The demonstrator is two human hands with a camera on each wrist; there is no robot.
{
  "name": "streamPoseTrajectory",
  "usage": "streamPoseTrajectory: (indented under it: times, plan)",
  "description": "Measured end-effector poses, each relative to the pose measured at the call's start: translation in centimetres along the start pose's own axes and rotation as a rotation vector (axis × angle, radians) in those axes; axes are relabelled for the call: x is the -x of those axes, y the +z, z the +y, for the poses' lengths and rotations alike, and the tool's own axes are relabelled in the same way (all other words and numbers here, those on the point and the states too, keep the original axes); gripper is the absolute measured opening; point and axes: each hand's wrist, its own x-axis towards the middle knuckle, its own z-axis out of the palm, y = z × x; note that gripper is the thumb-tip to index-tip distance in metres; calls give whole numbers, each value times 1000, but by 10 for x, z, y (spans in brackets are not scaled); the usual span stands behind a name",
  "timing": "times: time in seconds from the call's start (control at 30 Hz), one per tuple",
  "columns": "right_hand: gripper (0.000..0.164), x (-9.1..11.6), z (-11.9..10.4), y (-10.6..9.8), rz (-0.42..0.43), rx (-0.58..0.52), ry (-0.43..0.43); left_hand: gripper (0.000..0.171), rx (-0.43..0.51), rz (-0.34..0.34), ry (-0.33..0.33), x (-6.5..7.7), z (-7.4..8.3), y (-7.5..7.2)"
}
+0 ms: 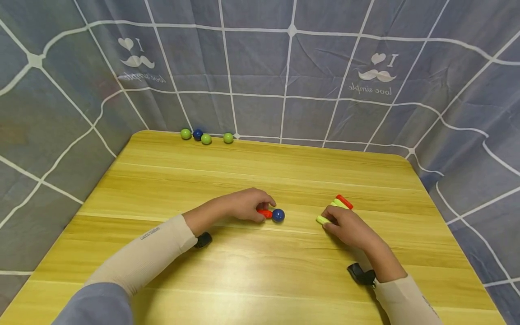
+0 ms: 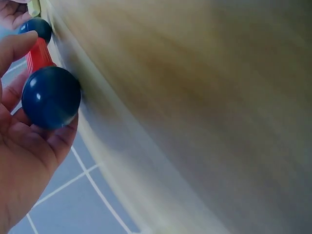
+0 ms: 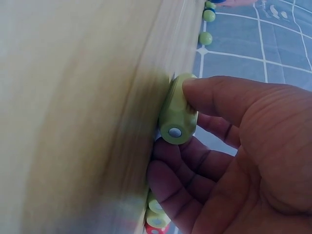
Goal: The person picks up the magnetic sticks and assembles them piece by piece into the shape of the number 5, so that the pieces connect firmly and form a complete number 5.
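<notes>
My left hand [image 1: 247,204] grips a red ribbed rod [image 1: 265,213] between thumb and fingers, just above the table. One dark blue ball [image 1: 278,215] sits on the rod's far end. A second blue ball [image 2: 51,97] at its near end shows in the left wrist view, close to the palm. To the right, my right hand [image 1: 352,229] pinches a yellow-green rod [image 3: 178,109] with thumb and fingertips; a round silver spot marks the rod's end. Beyond that hand lie more yellow-green rods [image 1: 341,204] beside a red rod [image 1: 344,201], partly hidden by the fingers.
Along the back edge of the wooden table [image 1: 260,271] lie three green balls [image 1: 206,138] and a blue ball [image 1: 197,134]. A grey checked curtain [image 1: 260,63] hangs behind and at both sides. Black wrist devices [image 1: 361,274] hang under both wrists.
</notes>
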Motion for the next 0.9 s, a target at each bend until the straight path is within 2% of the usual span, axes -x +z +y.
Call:
streamPoseTrajectory:
  times: [0.13, 0.23, 0.33, 0.47, 0.6, 0.77, 0.9]
  plan:
    - [8, -1, 0, 2, 2, -3, -2, 47, -24, 30, -39, 11, -5, -2]
    - [8, 0, 0, 2, 2, -2, 0, 48, -2, 57, -80, 23, -8, -5]
    - [8, 0, -1, 2, -1, 3, 1, 50, 55, 91, -133, 38, -11, -7]
    - [8, 1, -2, 2, 4, 4, -2, 50, 182, 157, -185, 57, -14, -6]
    - [8, 1, -2, 2, 4, 0, -4, 49, 340, 236, -211, 71, -18, 6]
    - [8, 0, -2, 2, 9, 0, -12, 50, 536, 364, -268, 80, -19, 28]
    - [7, 1, -2, 1, 10, 6, -6, 49, 578, 435, -286, 78, -14, 38]
